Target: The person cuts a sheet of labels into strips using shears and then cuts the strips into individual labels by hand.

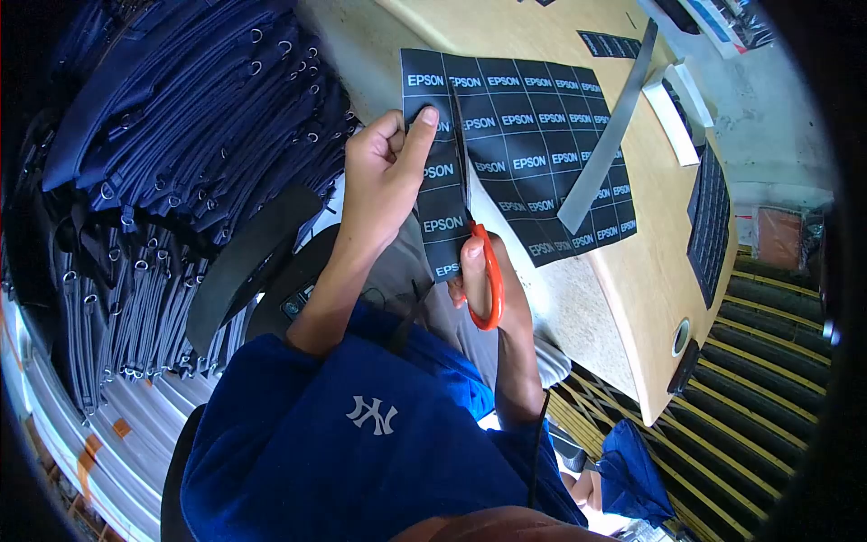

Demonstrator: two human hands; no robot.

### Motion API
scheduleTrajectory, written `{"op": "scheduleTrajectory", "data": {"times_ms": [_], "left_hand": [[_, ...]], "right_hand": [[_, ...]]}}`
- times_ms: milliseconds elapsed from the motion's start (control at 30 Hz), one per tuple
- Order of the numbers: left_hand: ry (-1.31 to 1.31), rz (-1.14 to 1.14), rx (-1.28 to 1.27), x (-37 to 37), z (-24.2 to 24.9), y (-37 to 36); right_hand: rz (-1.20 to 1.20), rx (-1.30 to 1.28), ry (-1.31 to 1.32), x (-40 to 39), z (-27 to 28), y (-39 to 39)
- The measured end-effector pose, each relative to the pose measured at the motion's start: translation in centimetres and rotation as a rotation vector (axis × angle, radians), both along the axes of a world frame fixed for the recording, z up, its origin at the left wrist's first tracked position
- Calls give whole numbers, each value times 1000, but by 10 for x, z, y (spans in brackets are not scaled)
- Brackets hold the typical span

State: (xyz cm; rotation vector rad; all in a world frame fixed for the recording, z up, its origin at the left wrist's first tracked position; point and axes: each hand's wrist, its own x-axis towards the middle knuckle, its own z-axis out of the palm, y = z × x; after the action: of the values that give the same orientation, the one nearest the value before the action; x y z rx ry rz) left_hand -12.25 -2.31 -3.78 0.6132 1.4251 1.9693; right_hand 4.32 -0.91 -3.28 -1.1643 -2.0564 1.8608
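You have a black sheet of EPSON labels (pixel 533 135) lying over the near edge of the wooden table (pixel 650 271), a little toward twelve o'clock from the middle of your view. Orange-handled scissors (pixel 483 271) cut into it from the six o'clock edge, blades pointing to twelve, splitting off the strip at the sheet's nine o'clock side. Your right hand (pixel 483 280) is closed through the handles. Your left hand (pixel 384 176) pinches that strip, thumb on top. A grey strip (pixel 605 144) lies across the sheet toward three o'clock. At nine o'clock, stacked dark blue garments (pixel 181 135) with metal rings fill the view.
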Motion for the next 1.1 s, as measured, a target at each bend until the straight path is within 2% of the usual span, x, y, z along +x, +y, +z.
{"op": "scheduleTrajectory", "data": {"times_ms": [367, 567, 767, 833, 1100], "left_hand": [[-193, -39, 42, 1, 2, 0], [-235, -66, 53, 0, -1, 1], [-213, -61, 57, -1, -3, 0], [-226, -55, 50, -1, -1, 0], [-245, -60, 50, -1, -1, 0]], "right_hand": [[104, -40, 147, 2, 1, 12], [54, 89, 119, -4, 1, 8], [26, -75, 71, 0, -3, 8], [-17, 79, 91, -5, 0, 4], [-24, 71, 103, -10, 1, 1]]}}
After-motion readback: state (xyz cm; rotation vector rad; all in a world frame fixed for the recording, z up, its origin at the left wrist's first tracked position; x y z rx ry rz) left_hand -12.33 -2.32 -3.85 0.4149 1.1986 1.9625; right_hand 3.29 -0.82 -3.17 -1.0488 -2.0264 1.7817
